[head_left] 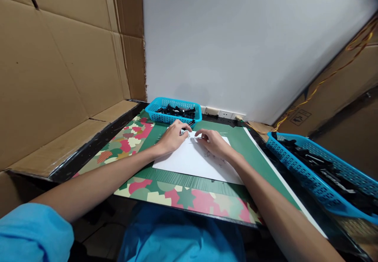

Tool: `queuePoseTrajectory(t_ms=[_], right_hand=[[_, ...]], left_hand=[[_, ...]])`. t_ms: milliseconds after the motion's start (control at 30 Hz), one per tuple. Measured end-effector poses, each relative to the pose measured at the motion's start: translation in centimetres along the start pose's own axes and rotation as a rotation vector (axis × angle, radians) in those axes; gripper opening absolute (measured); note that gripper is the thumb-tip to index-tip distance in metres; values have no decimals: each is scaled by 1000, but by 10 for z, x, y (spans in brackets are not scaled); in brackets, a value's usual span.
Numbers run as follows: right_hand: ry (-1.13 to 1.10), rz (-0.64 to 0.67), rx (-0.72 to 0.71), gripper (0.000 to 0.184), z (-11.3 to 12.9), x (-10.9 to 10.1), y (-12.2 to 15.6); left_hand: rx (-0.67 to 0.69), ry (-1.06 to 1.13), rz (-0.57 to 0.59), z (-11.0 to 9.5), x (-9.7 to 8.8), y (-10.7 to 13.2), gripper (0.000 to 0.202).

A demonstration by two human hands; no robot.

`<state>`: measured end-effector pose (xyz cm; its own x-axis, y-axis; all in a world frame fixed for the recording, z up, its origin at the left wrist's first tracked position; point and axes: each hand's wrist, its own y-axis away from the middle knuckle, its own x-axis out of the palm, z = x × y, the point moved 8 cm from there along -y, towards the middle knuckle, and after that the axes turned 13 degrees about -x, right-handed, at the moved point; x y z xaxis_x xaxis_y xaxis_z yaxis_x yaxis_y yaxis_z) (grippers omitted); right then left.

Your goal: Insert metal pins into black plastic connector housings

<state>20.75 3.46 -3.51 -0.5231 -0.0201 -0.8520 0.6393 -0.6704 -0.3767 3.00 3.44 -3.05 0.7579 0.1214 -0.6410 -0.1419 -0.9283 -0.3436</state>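
Observation:
My left hand (175, 137) is over the far edge of a white sheet (183, 159), its fingers curled together. Something small and shiny shows by its thumb, too small to name, and a dark piece (191, 123) sticks out just past the fingertips. My right hand (215, 142) faces it a short gap away, thumb and fingers closed in a pinch. A thin dark sliver shows at those fingertips, its kind unclear. Small dark bits (220, 161) lie on the sheet, partly behind the right hand.
A blue basket (152, 110) of black parts stands behind my hands at the wall. Another blue basket (291, 157) with black parts is at right. Beneath the sheet is a green, camouflage-edged mat (251, 144). Cardboard (59, 77) walls the left; yellow wires (315, 91) hang right of the sockets (226, 114).

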Motion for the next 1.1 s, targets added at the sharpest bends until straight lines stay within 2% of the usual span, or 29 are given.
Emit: queuePoseTrajectory(t_ms=[133,333,733,933,1100], right_hand=[[-1,17,-55,22,10,8,-8],[10,22,-65,18,10,9,-8],[-66,123,-3,10,9,4,-3],[-69,34,1,17,16,2,-7],[-104,16,-40,18,23,17,-13]], left_hand=[[-15,0,-35,4,-4,-3,22],[-13,-14,-31,5,-2,-3,22],[-27,-12,9,5,1,-2,20],[-43,-13,4,5,0,-2,20],[-45,-3,12,4,0,-1,22]])
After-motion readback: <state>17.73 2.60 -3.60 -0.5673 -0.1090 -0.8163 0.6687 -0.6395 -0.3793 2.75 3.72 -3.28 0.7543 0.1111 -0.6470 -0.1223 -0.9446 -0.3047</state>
